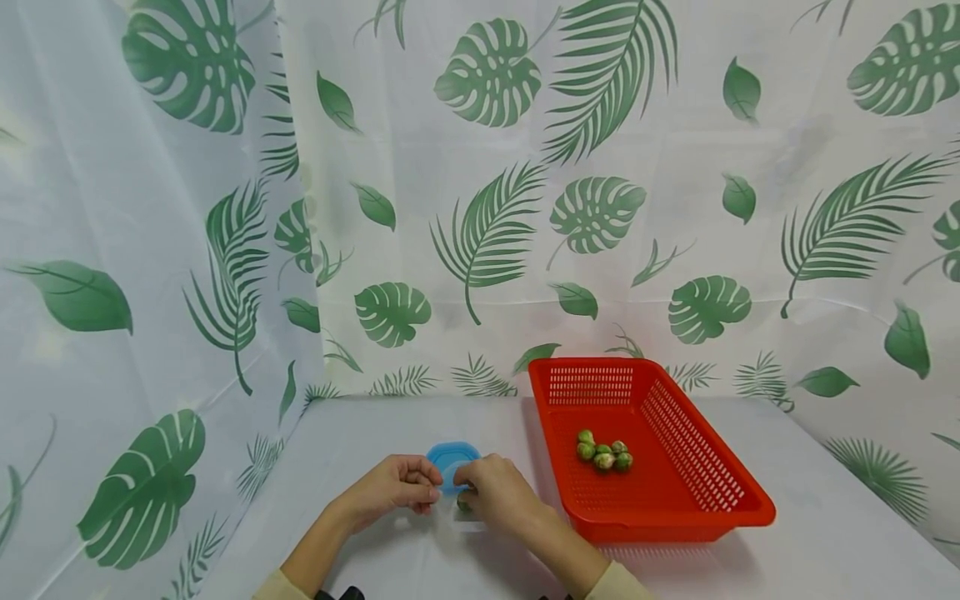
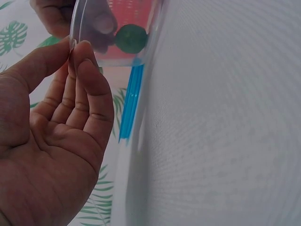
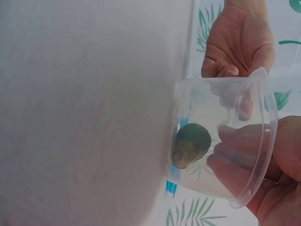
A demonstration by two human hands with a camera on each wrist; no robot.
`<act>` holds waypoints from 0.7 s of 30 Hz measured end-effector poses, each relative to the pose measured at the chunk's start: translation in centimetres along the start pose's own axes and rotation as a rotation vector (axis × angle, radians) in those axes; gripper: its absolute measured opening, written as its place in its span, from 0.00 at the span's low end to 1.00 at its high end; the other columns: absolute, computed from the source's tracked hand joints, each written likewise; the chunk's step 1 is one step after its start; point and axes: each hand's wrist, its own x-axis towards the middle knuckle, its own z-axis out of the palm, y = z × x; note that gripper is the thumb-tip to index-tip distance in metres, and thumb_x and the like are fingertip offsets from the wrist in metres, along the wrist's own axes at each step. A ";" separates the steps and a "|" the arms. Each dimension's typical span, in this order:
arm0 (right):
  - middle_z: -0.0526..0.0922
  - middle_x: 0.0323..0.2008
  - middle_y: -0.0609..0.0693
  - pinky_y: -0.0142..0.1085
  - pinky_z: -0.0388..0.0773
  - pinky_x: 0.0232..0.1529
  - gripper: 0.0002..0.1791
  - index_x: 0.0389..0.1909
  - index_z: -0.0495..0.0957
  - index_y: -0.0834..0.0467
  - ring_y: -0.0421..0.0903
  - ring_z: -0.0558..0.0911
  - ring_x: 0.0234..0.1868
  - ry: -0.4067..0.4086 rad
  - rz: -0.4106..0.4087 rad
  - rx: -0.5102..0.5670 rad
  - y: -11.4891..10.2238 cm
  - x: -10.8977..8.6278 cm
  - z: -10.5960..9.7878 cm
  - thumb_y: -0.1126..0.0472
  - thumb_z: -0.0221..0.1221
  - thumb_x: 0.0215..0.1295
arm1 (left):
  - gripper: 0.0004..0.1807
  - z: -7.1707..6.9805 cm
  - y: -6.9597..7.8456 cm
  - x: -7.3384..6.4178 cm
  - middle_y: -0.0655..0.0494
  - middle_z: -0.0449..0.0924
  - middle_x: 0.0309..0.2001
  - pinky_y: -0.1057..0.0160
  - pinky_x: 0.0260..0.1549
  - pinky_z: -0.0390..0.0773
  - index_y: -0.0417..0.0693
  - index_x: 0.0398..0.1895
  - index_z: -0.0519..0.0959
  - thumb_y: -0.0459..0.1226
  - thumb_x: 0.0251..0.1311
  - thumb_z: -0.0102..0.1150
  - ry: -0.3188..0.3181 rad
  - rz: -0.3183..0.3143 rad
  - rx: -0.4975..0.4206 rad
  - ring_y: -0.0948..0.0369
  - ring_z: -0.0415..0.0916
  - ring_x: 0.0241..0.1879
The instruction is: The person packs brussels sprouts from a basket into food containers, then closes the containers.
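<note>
A clear plastic tub (image 3: 202,184) stands on the table with one Brussels sprout (image 3: 190,145) at its bottom. My left hand (image 1: 393,487) pinches the tub's rim between thumb and fingertips, on its left side. From above, my right hand (image 1: 501,493) reaches past the rim; its fingers, seen through the plastic in both wrist views, are inside the tub. They point down just above the sprout, with a gap between them and it in the right wrist view. Just behind the tub lies a blue lid (image 1: 452,455).
To the right stands a red perforated plastic basket (image 1: 637,531), its near left corner close to my right forearm. Several Brussels sprouts (image 1: 603,461) lie in its left part. A leaf-patterned curtain (image 1: 487,192) surrounds the back and sides of the white table (image 1: 360,429).
</note>
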 end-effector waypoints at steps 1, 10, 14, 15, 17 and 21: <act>0.90 0.32 0.46 0.30 0.81 0.35 0.07 0.36 0.90 0.56 0.34 0.78 0.28 0.001 0.002 -0.002 0.0 0.0 -0.1 0.65 0.75 0.58 | 0.18 0.0 0.0 0.0 0.57 0.85 0.33 0.62 0.38 0.83 0.31 0.52 0.79 0.36 0.66 0.69 -0.001 -0.001 -0.001 0.63 0.81 0.32; 0.91 0.38 0.50 0.34 0.85 0.40 0.09 0.41 0.90 0.59 0.40 0.84 0.34 0.005 0.015 0.025 -0.4 0.0 -0.8 0.66 0.74 0.59 | 0.19 0.0 0.1 0.0 0.56 0.86 0.33 0.62 0.37 0.84 0.28 0.53 0.77 0.35 0.68 0.67 -0.006 0.001 -0.015 0.63 0.82 0.32; 0.91 0.38 0.50 0.33 0.84 0.40 0.10 0.43 0.90 0.58 0.39 0.82 0.33 0.000 0.014 0.024 -0.7 -0.1 -1.3 0.65 0.73 0.61 | 0.18 0.1 0.0 0.0 0.56 0.86 0.33 0.62 0.37 0.83 0.27 0.53 0.77 0.34 0.68 0.67 -0.008 0.004 -0.018 0.63 0.81 0.32; 0.91 0.39 0.50 0.33 0.84 0.41 0.10 0.43 0.90 0.58 0.39 0.83 0.34 -0.003 0.017 0.024 -0.8 -0.1 -1.5 0.65 0.73 0.61 | 0.18 0.0 0.0 0.0 0.56 0.85 0.33 0.62 0.37 0.83 0.27 0.53 0.77 0.34 0.68 0.67 -0.008 0.004 -0.019 0.63 0.81 0.32; 0.91 0.40 0.49 0.34 0.84 0.42 0.10 0.44 0.90 0.56 0.38 0.83 0.35 0.001 0.015 0.022 -0.9 -0.1 -1.7 0.64 0.73 0.62 | 0.18 0.0 0.0 0.0 0.57 0.85 0.33 0.62 0.37 0.83 0.28 0.53 0.77 0.34 0.68 0.66 -0.009 0.005 -0.019 0.63 0.81 0.32; 0.91 0.39 0.46 0.34 0.84 0.42 0.09 0.44 0.90 0.55 0.40 0.85 0.36 0.027 0.003 0.021 -1.3 -0.1 -2.5 0.64 0.72 0.63 | 0.20 -0.1 0.0 -0.1 0.57 0.85 0.33 0.63 0.37 0.83 0.27 0.54 0.76 0.35 0.68 0.67 -0.018 0.007 -0.020 0.63 0.81 0.32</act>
